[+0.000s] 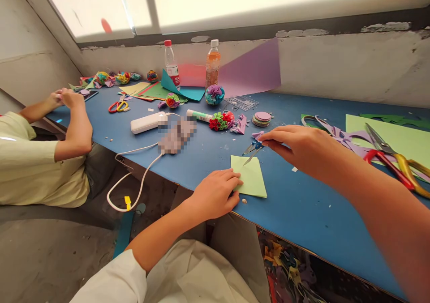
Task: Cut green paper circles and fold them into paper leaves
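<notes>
My right hand (pixel 295 144) pinches a blue-and-silver drawing compass (pixel 256 146) near its top, with the legs slanting down to the left. One of its tips reaches the upper part of a light green paper square (pixel 252 180), which looks like a small stack. On the left edge of that paper rests my left hand (pixel 217 193), fingers extended and lying flat. Just beyond the compass is a small pile of round paper discs (pixel 262 118). Purple paper scraps (pixel 239 125) and a red-and-green paper flower (pixel 220 121) lie left of the discs.
Large red-and-yellow-handled scissors (pixel 396 160) lie at right over cut paper. A glue stick (pixel 199 116), white power bank (pixel 148 122) with cable, paper ball (pixel 214 95) and two bottles (pixel 212 63) stand or lie farther back. A co-worker (pixel 43 155) works at left.
</notes>
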`<move>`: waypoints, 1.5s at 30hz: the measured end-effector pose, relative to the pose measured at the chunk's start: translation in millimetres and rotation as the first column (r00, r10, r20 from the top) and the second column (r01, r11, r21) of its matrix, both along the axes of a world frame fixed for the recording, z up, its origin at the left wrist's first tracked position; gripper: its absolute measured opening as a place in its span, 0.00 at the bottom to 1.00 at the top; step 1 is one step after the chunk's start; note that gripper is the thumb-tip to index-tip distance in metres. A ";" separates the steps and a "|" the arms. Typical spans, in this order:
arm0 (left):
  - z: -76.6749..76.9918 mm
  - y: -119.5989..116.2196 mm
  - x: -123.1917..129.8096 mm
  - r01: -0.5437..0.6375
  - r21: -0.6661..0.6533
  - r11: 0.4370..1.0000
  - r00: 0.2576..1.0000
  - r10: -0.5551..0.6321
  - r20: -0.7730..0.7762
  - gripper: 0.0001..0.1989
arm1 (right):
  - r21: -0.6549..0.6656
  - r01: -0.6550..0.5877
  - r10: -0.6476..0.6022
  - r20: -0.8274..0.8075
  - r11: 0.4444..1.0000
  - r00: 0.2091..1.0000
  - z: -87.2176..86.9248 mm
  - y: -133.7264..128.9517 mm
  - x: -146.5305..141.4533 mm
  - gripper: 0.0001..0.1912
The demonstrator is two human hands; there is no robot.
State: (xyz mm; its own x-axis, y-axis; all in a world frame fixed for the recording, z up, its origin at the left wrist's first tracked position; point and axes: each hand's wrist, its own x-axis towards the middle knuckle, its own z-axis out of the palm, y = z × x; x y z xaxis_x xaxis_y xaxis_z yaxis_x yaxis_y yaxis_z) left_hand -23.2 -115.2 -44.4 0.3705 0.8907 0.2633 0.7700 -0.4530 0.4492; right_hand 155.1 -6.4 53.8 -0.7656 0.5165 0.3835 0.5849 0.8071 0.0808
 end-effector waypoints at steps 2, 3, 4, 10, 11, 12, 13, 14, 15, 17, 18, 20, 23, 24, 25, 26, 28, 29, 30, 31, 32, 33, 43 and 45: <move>-1.1 0.3 -0.1 -0.001 0.008 1.000 1.000 0.001 0.000 0.13 | -0.034 0.028 -0.028 -0.013 0.999 1.000 1.8 -0.9 -3.3 0.15; -1.5 0.4 -0.2 -0.001 0.012 1.000 1.000 0.001 0.001 0.13 | -0.054 0.040 -0.042 -0.028 0.998 0.999 2.6 -1.6 -4.9 0.15; -1.8 0.5 -0.2 -0.001 0.015 1.000 1.000 0.001 0.001 0.13 | -0.078 0.051 -0.055 -0.044 0.996 0.998 3.3 -2.3 -6.3 0.14; -1.1 0.4 -0.4 0.001 0.018 1.000 1.000 -0.001 0.001 0.13 | -0.231 0.042 -0.074 -0.133 0.972 0.988 4.1 -2.7 -7.8 0.13; -0.8 0.4 -0.5 0.001 0.017 1.000 1.000 -0.001 0.001 0.13 | -0.255 0.032 -0.071 -0.149 0.967 0.986 3.8 -1.8 -7.3 0.13; -0.4 0.3 -0.5 0.001 0.016 1.000 1.000 -0.001 0.002 0.13 | -0.276 0.020 -0.068 -0.165 0.961 0.984 3.5 -0.5 -6.7 0.13; -0.1 0.2 -0.5 0.001 0.015 1.000 1.000 -0.001 0.003 0.13 | -0.297 0.006 -0.062 -0.181 0.955 0.982 3.3 1.1 -6.2 0.13; 0.2 0.1 -0.4 0.001 0.015 1.000 1.000 -0.001 0.004 0.13 | -0.315 -0.009 -0.055 -0.195 0.949 0.979 3.2 3.0 -5.8 0.13; 0.4 0.1 -0.4 0.002 0.016 1.000 1.000 -0.002 0.005 0.13 | -0.336 -0.024 -0.048 -0.204 0.942 0.978 3.3 5.1 -5.6 0.13; 0.5 0.1 -0.2 0.004 0.020 1.000 1.000 -0.004 0.006 0.14 | -0.383 -0.054 -0.028 -0.205 0.922 0.978 4.1 9.8 -5.8 0.12; 0.3 0.2 -0.1 0.006 0.022 1.000 1.000 -0.006 0.007 0.14 | -0.407 -0.071 -0.014 -0.201 0.911 0.979 4.7 12.1 -6.3 0.12; -0.6 0.5 0.2 0.005 0.026 1.000 1.000 -0.006 0.008 0.13 | -0.450 -0.102 0.015 -0.193 0.887 0.981 6.2 16.0 -7.9 0.12; -3.0 1.1 0.5 0.005 0.047 0.999 1.000 -0.006 0.020 0.13 | -0.480 -0.135 0.054 -0.178 0.867 0.983 8.6 18.4 -11.6 0.11; -3.9 1.1 0.6 0.005 0.056 0.998 1.000 -0.006 0.026 0.12 | -0.483 -0.142 0.068 -0.166 0.864 0.984 9.4 18.2 -13.2 0.11; -4.6 1.0 0.6 0.002 0.060 0.998 0.999 -0.004 0.032 0.12 | -0.483 -0.149 0.085 -0.153 0.863 0.985 10.1 17.5 -14.8 0.12; -5.2 0.7 0.7 -0.002 0.059 0.998 0.999 0.000 0.040 0.11 | -0.477 -0.158 0.101 -0.142 0.865 0.985 10.7 16.7 -16.5 0.12; -5.7 -0.3 1.0 -0.017 0.038 0.999 0.998 0.015 0.056 0.11 | -0.457 -0.172 0.131 -0.121 0.873 0.984 11.8 15.4 -19.9 0.14; -5.7 -0.9 1.2 -0.024 0.024 0.999 0.998 0.022 0.063 0.11 | -0.441 -0.177 0.140 -0.114 0.880 0.983 12.1 15.2 -21.5 0.14; -5.6 -1.5 1.4 -0.030 0.013 0.999 0.997 0.029 0.067 0.11 | -0.422 -0.178 0.146 -0.108 0.889 0.983 12.2 15.7 -22.8 0.15; -5.3 -2.1 1.6 -0.033 0.004 0.999 0.997 0.033 0.070 0.11 | -0.399 -0.174 0.145 -0.101 0.900 0.984 12.2 16.6 -23.9 0.16; -5.0 -2.5 1.8 -0.038 -0.001 0.999 0.997 0.038 0.070 0.11 | -0.371 -0.160 0.136 -0.091 0.915 0.987 12.0 18.0 -24.6 0.17; -4.7 -2.8 2.0 -0.043 -0.004 0.999 0.997 0.043 0.070 0.11 | -0.339 -0.134 0.114 -0.078 0.931 0.990 11.7 19.6 -25.1 0.18; -5.8 -3.1 2.9 -0.049 0.001 0.999 0.996 0.049 0.079 0.10 | 0.098 0.055 -0.061 0.059 0.994 0.996 12.2 11.6 -10.5 0.19; -6.0 -3.0 3.3 -0.050 0.005 0.999 0.995 0.050 0.084 0.10 | 0.187 0.035 -0.051 0.083 0.982 0.995 12.0 4.5 -5.5 0.19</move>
State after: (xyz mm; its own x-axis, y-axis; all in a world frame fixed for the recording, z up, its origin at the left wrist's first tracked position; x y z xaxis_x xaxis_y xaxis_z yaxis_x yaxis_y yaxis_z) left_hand -19.9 -118.2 -50.4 0.3019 0.9054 0.2984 0.7514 -0.4187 0.5100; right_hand 149.6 -1.9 65.9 -0.7789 0.4761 0.4082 0.6029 0.7476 0.2785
